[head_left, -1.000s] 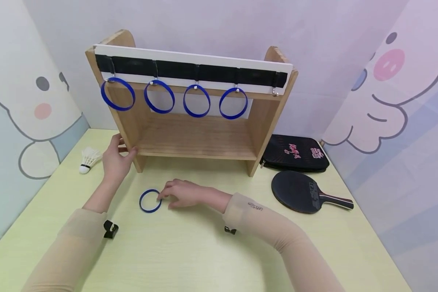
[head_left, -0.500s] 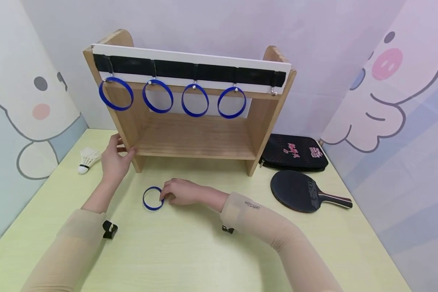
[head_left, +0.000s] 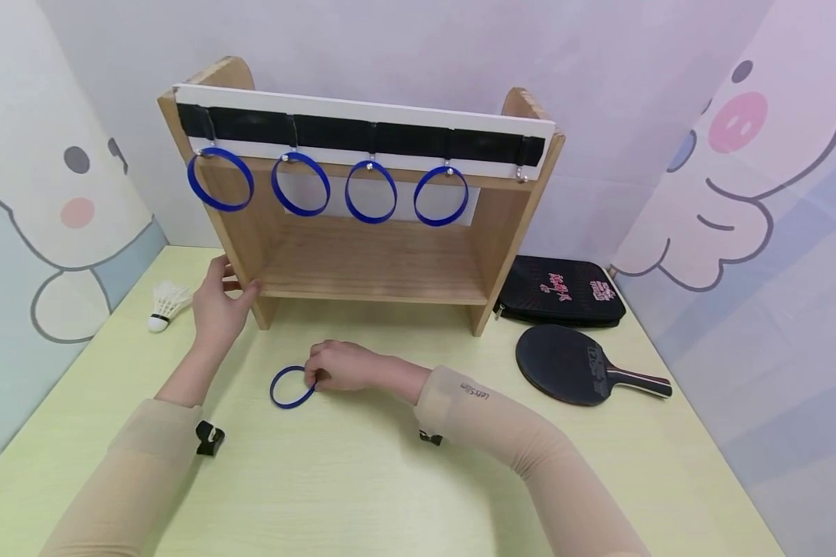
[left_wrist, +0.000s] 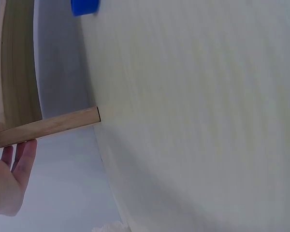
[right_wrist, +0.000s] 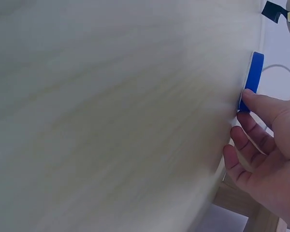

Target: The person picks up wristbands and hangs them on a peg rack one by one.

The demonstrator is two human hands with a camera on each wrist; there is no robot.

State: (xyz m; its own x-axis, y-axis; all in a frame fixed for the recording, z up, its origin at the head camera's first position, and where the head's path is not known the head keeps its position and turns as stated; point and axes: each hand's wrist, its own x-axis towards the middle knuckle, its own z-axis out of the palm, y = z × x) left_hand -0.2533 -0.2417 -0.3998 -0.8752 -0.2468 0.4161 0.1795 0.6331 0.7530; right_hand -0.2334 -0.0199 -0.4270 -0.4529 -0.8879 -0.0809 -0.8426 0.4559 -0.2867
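On the table in the head view lies a loose blue ring (head_left: 292,387); my right hand (head_left: 342,366) pinches its right edge. The right wrist view shows the thumb of that hand (right_wrist: 275,125) against the ring's blue band (right_wrist: 253,70), the other fingers curled below. My left hand (head_left: 221,303) grips the left side panel of a wooden shelf (head_left: 372,280), thumb in front and fingers behind. In the left wrist view, fingers (left_wrist: 25,164) lie along the panel's edge (left_wrist: 63,123). Several blue rings, one of them leftmost (head_left: 220,179), hang from hooks on the shelf's front board (head_left: 369,104).
At the right end of the board, a hook (head_left: 522,175) carries no ring. A shuttlecock (head_left: 167,305) lies left of the shelf. To the right are a black zipped case (head_left: 560,290) and a table tennis bat (head_left: 564,365). Patterned walls enclose the table (head_left: 334,495).
The thumb and fingers of my right hand have come together on the loose ring's edge. That ring has shifted slightly to the right. My left hand stays on the shelf panel.
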